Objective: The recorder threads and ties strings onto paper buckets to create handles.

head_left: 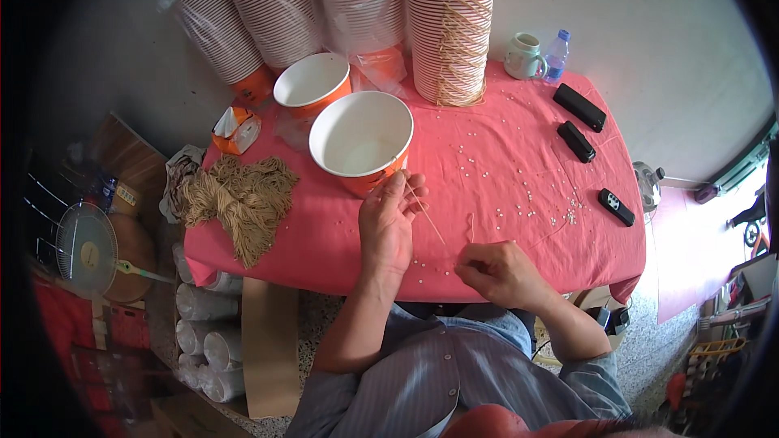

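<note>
Cord (428, 216) slants from my left fingers (395, 186), which pinch it beside the orange tub (347, 182); my right fingers (474, 263) curl inward (their hold I cannot tell).

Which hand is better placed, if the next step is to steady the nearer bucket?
Probably the left hand: it is close beside the rim of this bucket, while the right hand is clearly farther from it.

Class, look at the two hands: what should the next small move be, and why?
Probably a gentle pull by the right hand to snug the thin cord: the left hand pinches it beside the front bucket's rim, the cord stretches toward the closed right hand, and similar cords hang on the stacked buckets behind.
</note>
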The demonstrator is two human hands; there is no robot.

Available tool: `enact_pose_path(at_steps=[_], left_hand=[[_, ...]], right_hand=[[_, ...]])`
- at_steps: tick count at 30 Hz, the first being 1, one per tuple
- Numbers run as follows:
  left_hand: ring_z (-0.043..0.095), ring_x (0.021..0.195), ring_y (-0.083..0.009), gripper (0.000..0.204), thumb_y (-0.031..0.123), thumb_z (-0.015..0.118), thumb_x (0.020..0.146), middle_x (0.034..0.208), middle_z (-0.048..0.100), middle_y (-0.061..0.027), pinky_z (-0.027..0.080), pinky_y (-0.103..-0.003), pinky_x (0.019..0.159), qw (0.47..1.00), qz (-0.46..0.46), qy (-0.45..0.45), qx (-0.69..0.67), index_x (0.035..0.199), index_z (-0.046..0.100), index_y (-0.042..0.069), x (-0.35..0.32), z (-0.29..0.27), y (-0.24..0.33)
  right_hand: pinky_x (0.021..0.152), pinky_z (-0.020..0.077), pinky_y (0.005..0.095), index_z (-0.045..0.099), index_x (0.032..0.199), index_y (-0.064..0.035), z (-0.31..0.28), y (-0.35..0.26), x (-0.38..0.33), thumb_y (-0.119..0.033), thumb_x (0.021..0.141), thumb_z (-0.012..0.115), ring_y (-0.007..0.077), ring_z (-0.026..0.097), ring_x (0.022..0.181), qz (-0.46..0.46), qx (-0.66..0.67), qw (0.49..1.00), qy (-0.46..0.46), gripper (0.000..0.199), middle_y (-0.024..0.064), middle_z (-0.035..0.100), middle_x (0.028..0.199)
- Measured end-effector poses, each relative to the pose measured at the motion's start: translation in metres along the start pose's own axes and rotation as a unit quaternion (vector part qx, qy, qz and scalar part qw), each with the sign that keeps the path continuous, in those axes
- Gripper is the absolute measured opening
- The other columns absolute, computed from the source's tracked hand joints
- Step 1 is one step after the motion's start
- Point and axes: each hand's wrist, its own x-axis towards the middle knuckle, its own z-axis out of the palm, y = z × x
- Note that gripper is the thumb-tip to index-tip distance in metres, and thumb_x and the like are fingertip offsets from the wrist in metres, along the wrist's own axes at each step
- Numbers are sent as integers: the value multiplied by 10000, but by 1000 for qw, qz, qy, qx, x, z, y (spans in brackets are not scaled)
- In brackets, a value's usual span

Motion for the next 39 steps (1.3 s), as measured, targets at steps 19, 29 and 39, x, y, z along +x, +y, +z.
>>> enact_pose_path(at_steps=[19, 29, 39], left_hand=[[683, 987, -170, 265, 317, 732, 1081, 1126, 746, -41, 538, -372, 860, 996, -3, 0, -84, 1233, 720, 101, -1, -4, -5], [681, 890, -125, 176, 297, 703, 1096, 1049, 770, 18, 523, -332, 830, 995, 25, 9, -97, 1170, 748, 143, 8, -3, -5], [708, 967, -192, 281, 246, 653, 1127, 1164, 765, -93, 563, -367, 845, 974, 142, 37, 173, 1298, 731, 37, 0, -29, 1]], right_hand=[[637, 534, 378, 737, 955, -49, -24, 3, -23, -113, 950, 733, 246, 707, 670, 25, -17, 999, -23, 64, 112, 701, 769], [644, 531, 464, 712, 927, -66, -11, 16, -28, -120, 922, 707, 385, 697, 745, -83, -81, 988, -105, 54, 148, 689, 806], [669, 555, 309, 755, 1070, -16, -44, 2, -37, -72, 979, 776, 139, 725, 769, -23, 42, 999, -21, 109, 61, 755, 917]])
